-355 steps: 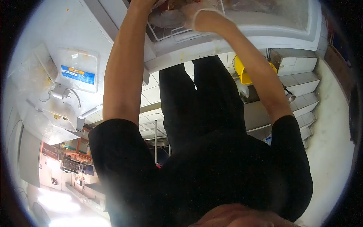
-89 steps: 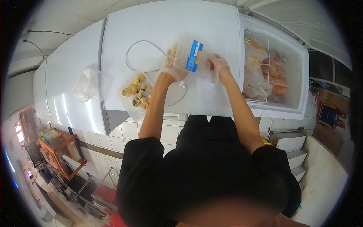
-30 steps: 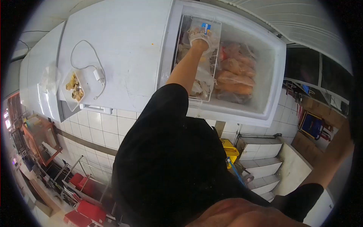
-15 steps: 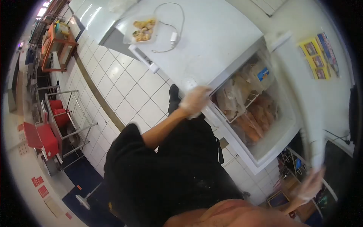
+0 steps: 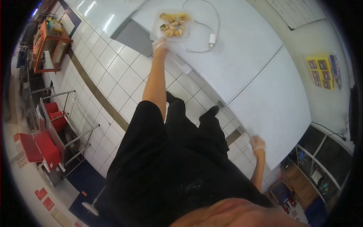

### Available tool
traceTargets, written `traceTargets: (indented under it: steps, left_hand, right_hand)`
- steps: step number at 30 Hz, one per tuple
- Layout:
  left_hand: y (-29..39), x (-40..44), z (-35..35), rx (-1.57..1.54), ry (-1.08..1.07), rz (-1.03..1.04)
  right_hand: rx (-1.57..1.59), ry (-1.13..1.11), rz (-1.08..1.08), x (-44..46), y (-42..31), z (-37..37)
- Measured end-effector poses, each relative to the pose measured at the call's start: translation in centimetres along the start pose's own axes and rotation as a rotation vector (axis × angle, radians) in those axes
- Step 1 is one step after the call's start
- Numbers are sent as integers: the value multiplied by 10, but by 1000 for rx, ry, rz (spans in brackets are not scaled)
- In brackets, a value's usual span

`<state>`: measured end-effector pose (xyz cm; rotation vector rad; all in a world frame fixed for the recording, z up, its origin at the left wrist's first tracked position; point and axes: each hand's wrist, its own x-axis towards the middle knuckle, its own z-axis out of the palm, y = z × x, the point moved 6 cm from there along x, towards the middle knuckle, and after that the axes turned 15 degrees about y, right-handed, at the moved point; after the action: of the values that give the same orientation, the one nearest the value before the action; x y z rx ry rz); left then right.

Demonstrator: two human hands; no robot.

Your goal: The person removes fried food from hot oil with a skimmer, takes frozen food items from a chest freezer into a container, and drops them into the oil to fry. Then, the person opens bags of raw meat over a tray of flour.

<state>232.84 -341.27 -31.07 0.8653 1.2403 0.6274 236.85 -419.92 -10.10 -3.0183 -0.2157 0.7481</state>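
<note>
My left hand (image 5: pixel 160 45), in a clear plastic glove, is at the near left edge of a clear plastic container (image 5: pixel 154 29), with its fingers closed on the rim. Pieces of yellowish, browned food (image 5: pixel 174 25) lie inside the container, which rests on the white chest freezer's top (image 5: pixel 242 41). Lower right, my gloved right hand (image 5: pixel 258 143) is closed around the handle at the front edge of the right freezer lid (image 5: pixel 272 109). That lid lies flat, hiding the freezer's inside.
A white cable with an adapter (image 5: pixel 212 39) lies on the freezer. Yellow packs (image 5: pixel 320 73) hang on the wall behind. A metal rack with red items (image 5: pixel 56 115) and an orange wooden cart (image 5: pixel 53 47) stand left across the tiled floor (image 5: pixel 117 70). Shelving (image 5: pixel 321 162) is at right.
The raised right lid has come down, covering the bagged food inside the freezer. My right hand has come in to its front edge. My left hand has moved from the freezer edge to the container.
</note>
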Motion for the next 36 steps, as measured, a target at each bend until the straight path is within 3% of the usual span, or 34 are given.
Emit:
traceTargets:
  steps: [2, 4, 7, 8, 10, 11, 13, 16, 19, 20, 24, 27, 31, 32, 34, 35, 36]
  left_hand:
    - [-6, 5, -19, 164, -42, 112]
    - [9, -13, -34, 66, -54, 27]
    - [31, -66, -92, -317, 4, -310]
    - [45, -85, -118, -259, 25, -292]
    - [88, -105, -166, -152, 71, -242]
    - [105, -111, -192, -199, 90, -250]
    - [123, -115, -249, -295, 142, -272]
    - [166, -82, -331, -396, 139, -184]
    - [221, -44, -415, -502, 157, -139]
    - [243, -26, -441, -533, 161, -106]
    - [313, 35, -534, -637, 202, 12]
    - [358, 81, -601, -750, 277, 51]
    - [434, 126, -682, -929, 383, 40]
    - [448, 145, -706, -991, 395, 43]
    - [473, 183, -759, -1068, 414, 61]
    - [466, 183, -767, -1060, 410, 85]
    - [478, 200, -792, -1069, 414, 93]
  right_hand:
    - [177, 175, -195, 22, -120, -32]
    - [387, 317, -377, 32, -270, -64]
    - [819, 364, -619, 36, -487, -81]
    - [838, 362, -716, 23, -558, -88]
    - [589, 422, -1058, -2, -677, -81]
    - [347, 356, -1044, -11, -725, -65]
    - [-144, 209, -1006, -32, -793, -23]
    - [-129, 132, -1238, -66, -875, 9]
    - [66, -116, -1439, -111, -980, 20]
    - [105, -229, -1374, -125, -1019, 12]
    - [74, -128, -1484, -175, -1160, 45]
    - [75, -173, -1583, -224, -1266, 62]
    - [138, -18, -1881, -293, -1422, 41]
    - [128, 14, -1811, -296, -1468, 42]
    - [155, -282, -1588, -287, -1559, 90]
    - [193, -406, -1460, -269, -1560, 117]
    - [161, -667, -1323, -271, -1588, 154]
